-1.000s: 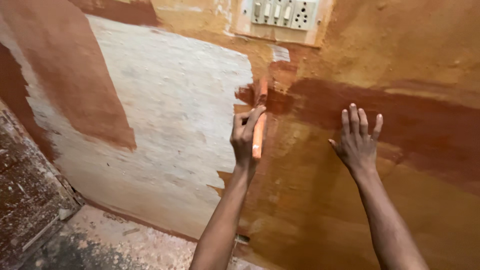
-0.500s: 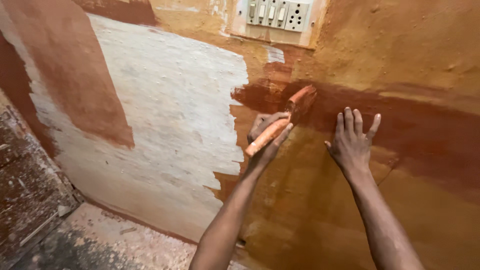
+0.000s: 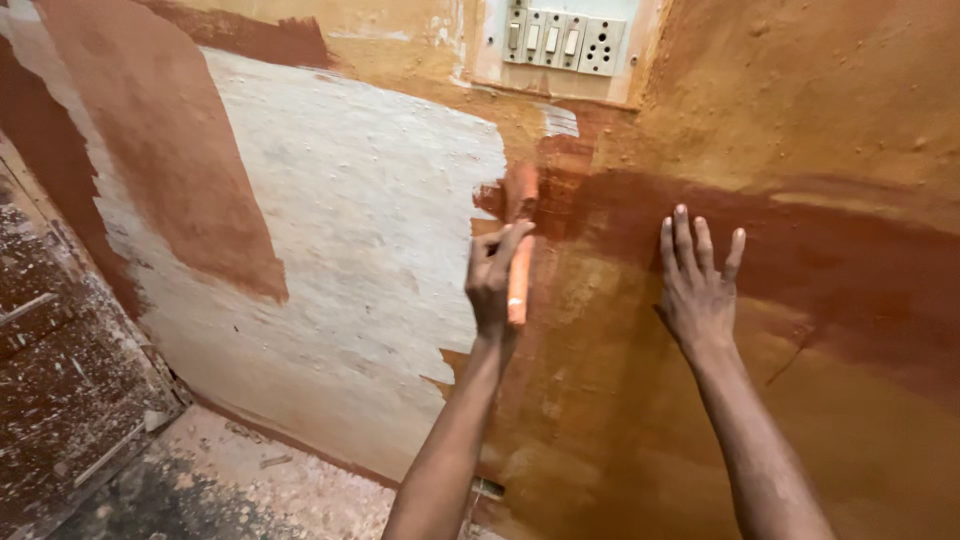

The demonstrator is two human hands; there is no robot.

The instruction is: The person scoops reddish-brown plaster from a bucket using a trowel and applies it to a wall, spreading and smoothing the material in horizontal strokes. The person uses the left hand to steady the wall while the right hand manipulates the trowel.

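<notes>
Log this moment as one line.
left hand: grips orange paint brush on wall | right hand: flat on wall, fingers spread

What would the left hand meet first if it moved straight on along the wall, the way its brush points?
The left hand points its brush upward. First comes the dark red painted band, then probably the switch panel above, slightly to the right.

Left arm is reaching up from the lower edge of view, forearm near vertical, wrist straight. Left hand [image 3: 495, 282] is gripping a brush handle, fingers curled round it, thumb pointing upward along it. Right arm is extending up from the lower right, leaning left. Right hand [image 3: 697, 290] is pressing flat, palm down, fingers together and pointing up, thumb spread.
</notes>
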